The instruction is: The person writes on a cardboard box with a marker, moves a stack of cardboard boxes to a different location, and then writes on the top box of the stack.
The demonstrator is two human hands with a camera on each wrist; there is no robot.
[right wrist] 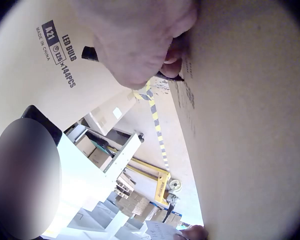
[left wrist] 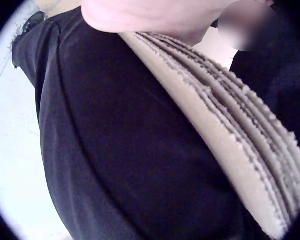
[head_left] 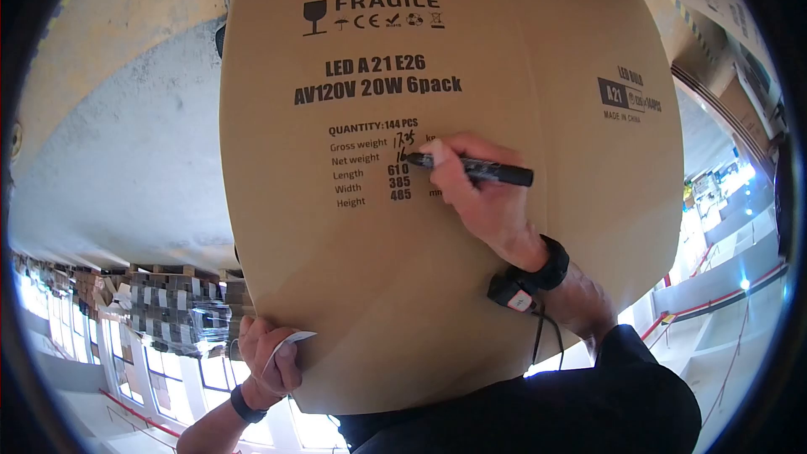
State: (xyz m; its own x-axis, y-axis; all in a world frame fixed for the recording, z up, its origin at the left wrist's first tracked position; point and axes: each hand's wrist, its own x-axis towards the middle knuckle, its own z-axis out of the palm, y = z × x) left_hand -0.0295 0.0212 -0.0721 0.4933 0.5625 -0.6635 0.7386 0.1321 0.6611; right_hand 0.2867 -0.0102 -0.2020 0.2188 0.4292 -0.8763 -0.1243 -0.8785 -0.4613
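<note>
Printed brown cardboard (head_left: 378, 277) fills the middle of the head view, with handwritten figures beside the weight lines. My right hand (head_left: 483, 193) pinches a black marker (head_left: 504, 173), its tip at the net weight line. Down at the cardboard's lower left edge, my left hand (head_left: 271, 357) grips the edge with curled fingers and holds a small white paper (head_left: 286, 348). In the left wrist view, several stacked cardboard layers (left wrist: 210, 105) show below the left hand (left wrist: 155, 15). The right wrist view has the right hand (right wrist: 135, 40) close against the cardboard (right wrist: 250, 125).
Stacked boxes on pallets (head_left: 181, 298) stand at the left in the head view. Dark clothing (left wrist: 115, 125) lies beside the cardboard layers. A yellow pallet jack (right wrist: 161, 186), more boxes (right wrist: 132, 206) and striped floor tape (right wrist: 157, 127) appear in the right wrist view.
</note>
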